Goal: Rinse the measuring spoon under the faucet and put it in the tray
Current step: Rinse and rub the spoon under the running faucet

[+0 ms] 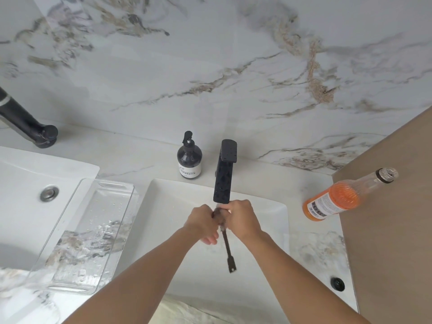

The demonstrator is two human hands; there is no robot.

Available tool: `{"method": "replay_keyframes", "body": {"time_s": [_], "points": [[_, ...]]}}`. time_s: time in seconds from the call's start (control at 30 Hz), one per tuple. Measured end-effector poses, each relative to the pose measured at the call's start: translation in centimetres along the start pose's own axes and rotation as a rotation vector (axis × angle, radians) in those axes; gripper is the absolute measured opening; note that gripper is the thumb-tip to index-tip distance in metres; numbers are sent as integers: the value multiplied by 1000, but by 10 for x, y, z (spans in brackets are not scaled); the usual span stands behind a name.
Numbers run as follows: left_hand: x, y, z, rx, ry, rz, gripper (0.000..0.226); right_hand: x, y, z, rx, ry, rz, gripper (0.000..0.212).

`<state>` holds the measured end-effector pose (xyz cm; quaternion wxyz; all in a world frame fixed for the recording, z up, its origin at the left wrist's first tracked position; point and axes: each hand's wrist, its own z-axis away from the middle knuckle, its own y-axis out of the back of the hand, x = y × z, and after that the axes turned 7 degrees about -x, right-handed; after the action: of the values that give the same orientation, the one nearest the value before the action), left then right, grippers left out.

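Observation:
A dark measuring spoon (229,256) is held over the white sink (163,206), its bowl end up under the spout of the black faucet (224,174) and its long handle pointing down toward me. My right hand (240,218) grips the bowl end from the right. My left hand (203,224) closes on the same end from the left, its fingers blurred. The bowl itself is mostly hidden between my hands. Left of the sink lies a clear plastic tray (77,230), wet inside.
A dark soap pump bottle (189,160) stands behind the sink, left of the faucet. An open bottle of orange liquid (336,199) stands at the right by a beige wall. A second sink with a metal drain (49,193) and another black faucet (25,122) are at far left.

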<state>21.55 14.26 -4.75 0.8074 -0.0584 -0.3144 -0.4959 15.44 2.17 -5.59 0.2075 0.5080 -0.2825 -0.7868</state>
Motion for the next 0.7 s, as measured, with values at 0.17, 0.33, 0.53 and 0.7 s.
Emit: {"method": "replay_keyframes", "body": {"time_s": [0.17,0.33,0.53,0.7], "points": [[0,-5,-8,-145,-3,729,33,-6,-10,4,-42,-211,-131,45],[-14,-5,-10,-138,-56,471,33,-4,8,3,-195,-21,517,55],[-7,12,-11,-86,-141,328,36,-9,33,-16,-228,-3,536,62],[-1,-14,-15,-8,-99,829,41,-20,-11,-3,-107,-286,130,48]]}}
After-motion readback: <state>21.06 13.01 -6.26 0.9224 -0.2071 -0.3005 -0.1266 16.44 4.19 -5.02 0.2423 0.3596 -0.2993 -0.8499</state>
